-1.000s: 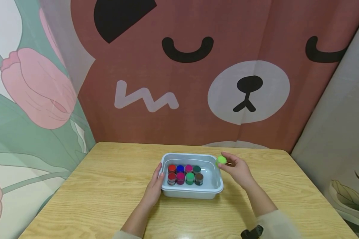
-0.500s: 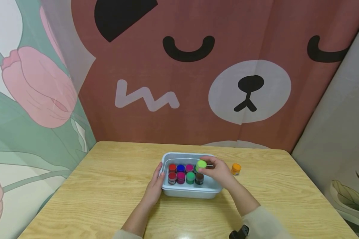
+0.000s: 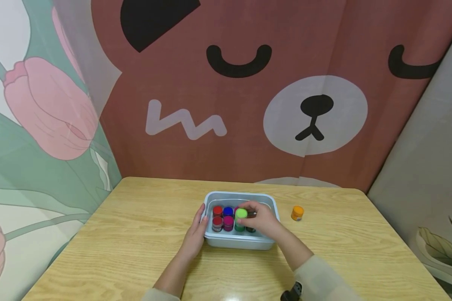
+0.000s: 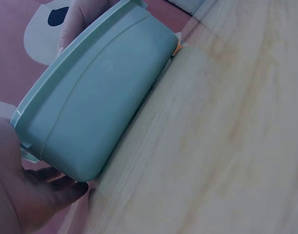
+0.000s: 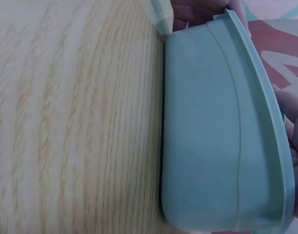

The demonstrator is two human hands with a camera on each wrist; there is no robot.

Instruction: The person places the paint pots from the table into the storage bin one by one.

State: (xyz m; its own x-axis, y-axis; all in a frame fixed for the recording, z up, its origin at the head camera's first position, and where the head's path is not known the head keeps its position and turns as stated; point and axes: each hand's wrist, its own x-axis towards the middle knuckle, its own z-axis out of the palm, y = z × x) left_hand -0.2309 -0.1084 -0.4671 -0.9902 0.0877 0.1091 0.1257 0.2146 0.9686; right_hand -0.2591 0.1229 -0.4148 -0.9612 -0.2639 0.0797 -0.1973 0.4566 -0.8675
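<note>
My left hand [image 3: 193, 240] grips the left end of a pale blue plastic tub [image 3: 239, 243], the thumb up at the rim. In the left wrist view its fingers [image 4: 66, 194] curl around the tub's outer end. Between thumb and fingers, my right hand [image 3: 263, 220] pinches a small paint jar with a lime-green lid [image 3: 241, 213], over the jars inside the tub. Below it a green jar [image 3: 240, 228] partly shows. Left of it stand jars with red [image 3: 217, 223], blue [image 3: 228, 211] and magenta [image 3: 228, 222] lids. The right hand hides others.
A jar with an orange lid [image 3: 297, 212] stands on the wooden table [image 3: 143, 234], right of the tub. Behind the table's far edge hangs a curtain [image 3: 241, 125] with a bear print. A black strap [image 3: 291, 292] shows by the right sleeve.
My right hand has carried the lime-green jar left, from beside the tub's right rim to over the jars inside. The orange-lidded jar has come into view. The left hand stays put.
</note>
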